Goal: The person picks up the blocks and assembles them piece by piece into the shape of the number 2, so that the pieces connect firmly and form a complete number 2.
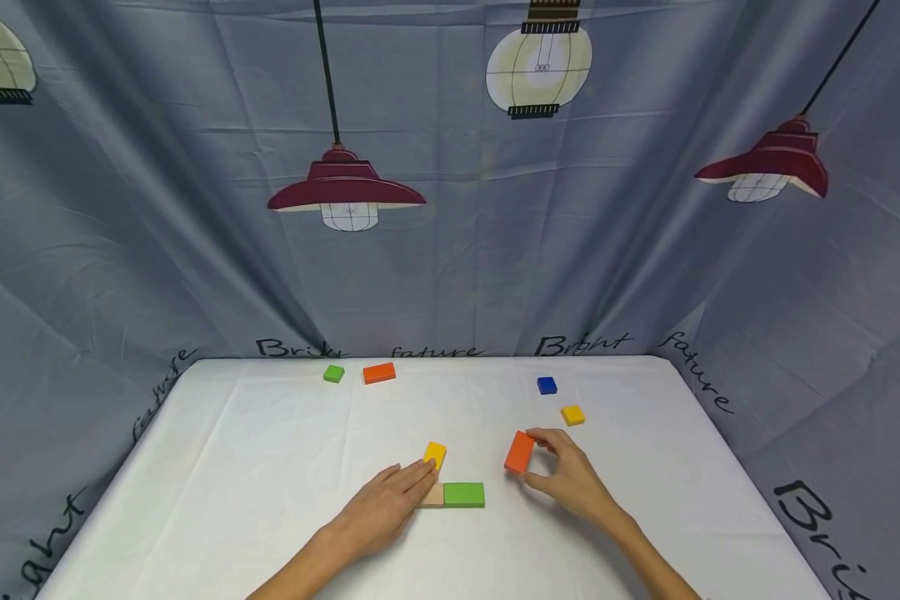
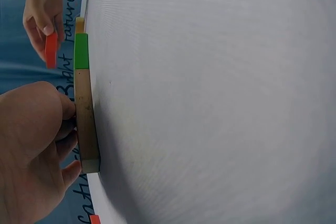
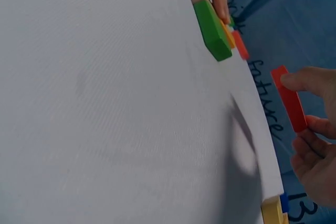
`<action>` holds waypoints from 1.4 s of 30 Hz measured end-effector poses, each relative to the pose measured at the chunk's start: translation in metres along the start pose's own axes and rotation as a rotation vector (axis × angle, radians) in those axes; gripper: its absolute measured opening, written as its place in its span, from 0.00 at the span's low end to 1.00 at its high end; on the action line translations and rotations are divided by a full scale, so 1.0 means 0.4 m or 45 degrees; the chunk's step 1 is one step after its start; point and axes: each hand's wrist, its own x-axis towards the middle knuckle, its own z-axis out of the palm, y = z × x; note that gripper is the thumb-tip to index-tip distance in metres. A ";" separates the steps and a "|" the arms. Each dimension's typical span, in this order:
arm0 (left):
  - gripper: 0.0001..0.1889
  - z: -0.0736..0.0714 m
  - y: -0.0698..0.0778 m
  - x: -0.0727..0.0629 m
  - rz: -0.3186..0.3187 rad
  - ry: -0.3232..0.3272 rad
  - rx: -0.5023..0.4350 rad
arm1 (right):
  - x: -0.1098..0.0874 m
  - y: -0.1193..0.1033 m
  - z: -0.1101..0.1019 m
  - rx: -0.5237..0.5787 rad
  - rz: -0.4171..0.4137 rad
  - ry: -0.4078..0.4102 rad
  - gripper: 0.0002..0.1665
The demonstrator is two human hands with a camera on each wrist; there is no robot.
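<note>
My right hand (image 1: 573,479) pinches an orange rectangular block (image 1: 520,452) between thumb and fingers; the right wrist view shows the orange block (image 3: 289,99) held tilted above the white table. To its left, my left hand (image 1: 390,507) lies with fingers extended over a plain wooden block (image 1: 432,497), covering much of it. Its fingertips reach a small yellow block (image 1: 436,454) just behind. A green block (image 1: 464,495) sits end to end with the wooden one, which appears long in the left wrist view, beside the left hand's fingers (image 2: 68,145).
Toward the back left of the white table (image 1: 232,467) lie a small green block (image 1: 333,373) and another orange block (image 1: 379,373). A blue block (image 1: 547,385) and a second yellow block (image 1: 573,415) lie at the back right. A grey-blue curtain (image 1: 450,275) hangs behind.
</note>
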 end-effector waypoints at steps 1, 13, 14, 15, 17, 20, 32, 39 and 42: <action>0.25 0.000 0.000 0.000 0.002 0.003 -0.002 | 0.006 -0.004 0.007 0.005 -0.008 -0.002 0.36; 0.25 -0.001 -0.001 -0.002 0.011 0.020 0.026 | 0.068 -0.059 0.085 0.012 -0.090 -0.042 0.36; 0.25 -0.001 -0.001 -0.002 0.011 0.020 0.027 | 0.073 -0.062 0.091 0.009 -0.098 -0.043 0.36; 0.25 -0.001 -0.001 -0.002 0.012 0.020 0.027 | 0.078 -0.065 0.097 0.013 -0.098 -0.051 0.36; 0.25 0.000 -0.001 -0.002 0.011 0.015 0.026 | 0.090 -0.069 0.108 0.013 -0.113 -0.056 0.36; 0.25 0.002 -0.002 -0.002 0.010 0.009 0.026 | 0.109 -0.076 0.124 0.019 -0.116 -0.067 0.36; 0.26 -0.001 -0.004 0.003 0.001 -0.016 0.037 | 0.178 -0.085 0.173 0.047 -0.074 -0.132 0.37; 0.25 0.000 -0.005 0.003 0.029 0.020 0.030 | 0.198 -0.080 0.196 -0.006 -0.079 -0.172 0.38; 0.25 -0.001 -0.005 0.002 0.031 0.016 0.018 | 0.205 -0.075 0.205 -0.029 -0.063 -0.186 0.38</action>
